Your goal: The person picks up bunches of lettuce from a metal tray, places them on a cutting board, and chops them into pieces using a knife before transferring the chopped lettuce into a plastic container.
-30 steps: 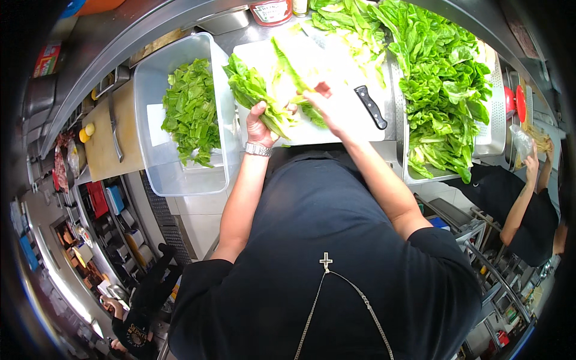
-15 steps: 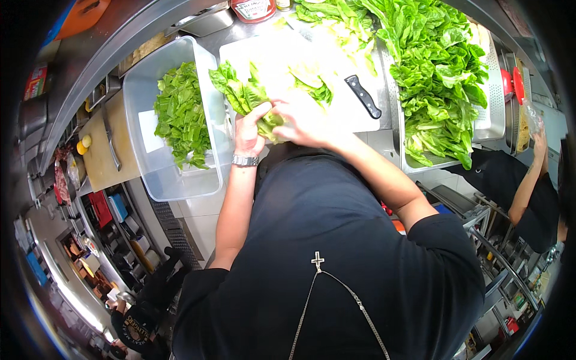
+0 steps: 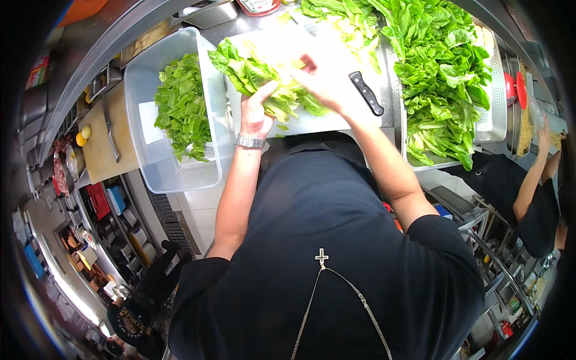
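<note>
My left hand [image 3: 257, 115], with a metal-band watch at the wrist, grips a bunch of green lettuce leaves [image 3: 243, 69] over the near left part of the white cutting board [image 3: 240, 43]. My right hand [image 3: 315, 81] is just right of that bunch, above the board. Its fingers are apart and nothing shows in them, though glare and blur soften their outline. A knife with a black handle [image 3: 366, 93] lies on the board to the right, its blade pointing away and partly lost in the glare. Loose pale lettuce pieces [image 3: 357, 39] lie at the far right.
To the left, a clear plastic tub [image 3: 171, 174] holds cut lettuce [image 3: 183, 108]. A metal tray [image 3: 441, 163] heaped with lettuce heads [image 3: 441, 78] stands right. A sauce bottle [image 3: 259, 6] is behind the board. Another person's arm [image 3: 534, 174] is at far right; another person [image 3: 135, 318] is lower left.
My right hand has come away from the lettuce, upward and to the right. My left hand keeps hold of the bunch, now spread fuller, and has shifted slightly right.
</note>
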`<state>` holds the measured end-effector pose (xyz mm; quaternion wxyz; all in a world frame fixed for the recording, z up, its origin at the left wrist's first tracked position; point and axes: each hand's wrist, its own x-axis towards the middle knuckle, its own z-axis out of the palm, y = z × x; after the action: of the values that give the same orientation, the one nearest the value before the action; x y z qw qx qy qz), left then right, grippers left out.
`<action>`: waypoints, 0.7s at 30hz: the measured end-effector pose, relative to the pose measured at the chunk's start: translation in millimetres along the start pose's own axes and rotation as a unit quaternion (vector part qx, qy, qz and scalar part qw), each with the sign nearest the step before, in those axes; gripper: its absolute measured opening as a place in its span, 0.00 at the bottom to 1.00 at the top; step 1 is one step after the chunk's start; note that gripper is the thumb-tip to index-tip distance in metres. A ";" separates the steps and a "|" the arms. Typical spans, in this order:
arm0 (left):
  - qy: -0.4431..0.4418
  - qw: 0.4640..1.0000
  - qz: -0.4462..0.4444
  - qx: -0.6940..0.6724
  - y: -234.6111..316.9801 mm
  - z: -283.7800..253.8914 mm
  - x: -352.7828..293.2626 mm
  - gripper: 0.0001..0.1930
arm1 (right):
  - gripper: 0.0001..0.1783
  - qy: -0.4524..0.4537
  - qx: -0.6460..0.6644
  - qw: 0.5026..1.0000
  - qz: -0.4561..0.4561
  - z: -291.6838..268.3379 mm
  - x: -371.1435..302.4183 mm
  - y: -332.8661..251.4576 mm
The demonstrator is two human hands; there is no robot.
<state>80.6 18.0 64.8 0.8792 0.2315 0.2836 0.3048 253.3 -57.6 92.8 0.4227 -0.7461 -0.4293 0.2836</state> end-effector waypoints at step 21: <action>0.012 0.999 -0.046 0.007 -17.1 -25.1 -32.1 0.18 | 0.17 -0.015 -0.021 0.999 0.038 15.0 -83.0 33.3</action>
<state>50.5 -9.5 48.0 0.8873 0.2201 0.3069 0.2646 215.8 -134.0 61.5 0.3893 -0.7665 -0.4127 0.3012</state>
